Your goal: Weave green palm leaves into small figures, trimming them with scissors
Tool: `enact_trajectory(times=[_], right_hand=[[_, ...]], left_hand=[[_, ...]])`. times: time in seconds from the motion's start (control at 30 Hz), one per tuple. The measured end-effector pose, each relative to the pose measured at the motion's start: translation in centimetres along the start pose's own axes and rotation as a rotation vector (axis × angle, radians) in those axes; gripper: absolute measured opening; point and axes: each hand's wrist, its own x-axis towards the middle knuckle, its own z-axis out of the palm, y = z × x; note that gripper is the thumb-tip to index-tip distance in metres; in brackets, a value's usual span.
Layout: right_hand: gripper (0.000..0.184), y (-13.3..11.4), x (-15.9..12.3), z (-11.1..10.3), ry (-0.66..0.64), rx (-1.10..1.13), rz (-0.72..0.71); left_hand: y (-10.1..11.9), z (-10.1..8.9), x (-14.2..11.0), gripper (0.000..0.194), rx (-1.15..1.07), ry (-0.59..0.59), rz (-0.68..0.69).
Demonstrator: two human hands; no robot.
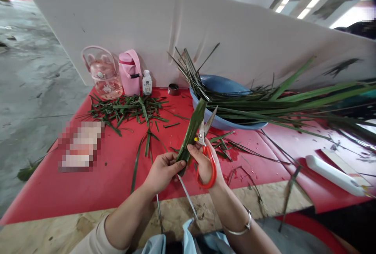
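My left hand pinches the lower end of a long, folded green leaf between thumb and fingers. The leaf tilts up and away, its tip near the blue basin. Red-handled scissors hang in my right hand, their blades parted and pointing up beside the leaf. The thumb of that hand reaches to the leaf's lower part, and the fingers behind are partly hidden. A thin pale strip runs down from beneath the leaf toward my lap.
Cut leaf scraps lie in a heap at the back left, before a clear pink bottle, a pink flask and a small white bottle. Long leaves overhang a blue basin. A white bar-shaped object lies right.
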Motion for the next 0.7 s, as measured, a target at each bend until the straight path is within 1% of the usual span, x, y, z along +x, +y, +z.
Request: enact_trajectory(times=[0.13,0.2,0.3,0.37,0.47,0.53,0.6,0.7], right_hand=[[0.020,-1.0,1.4,-0.3,0.080,-0.063,-0.058],[0.022,-1.6,2.5,-0.9,0.120,-0.046,-0.093],[0.032,-2.6,4.3,-2.2,0.169,0.094,-0.197],[0.035,-3.4,5.4,-3.1,0.202,0.141,-0.266],[0.035,-4.4,6.3,-4.2,0.245,0.109,-0.321],[0.035,-4.8,6.5,-4.7,0.246,0.080,-0.331],[0.034,-5.0,6.4,-5.1,0.231,0.057,-0.319],[0.033,-4.9,5.6,-5.8,0.233,-0.007,-0.298]], left_hand=[[-0.2,-0.2,0.0,0.029,-0.031,0.000,0.000],[-0.4,-0.3,-0.1,0.028,-0.026,-0.037,-0.008],[-0.4,-0.3,-0.2,0.027,0.003,-0.103,-0.022],[-0.2,-0.1,-0.3,0.027,-0.001,-0.109,-0.032],[0.1,0.0,-0.4,0.028,-0.025,-0.107,-0.067],[0.2,0.0,-0.4,0.028,-0.035,-0.112,-0.084],[0.1,-0.1,-0.3,0.027,-0.046,-0.094,-0.084],[-0.3,-0.3,0.0,0.024,-0.114,0.021,-0.029]])
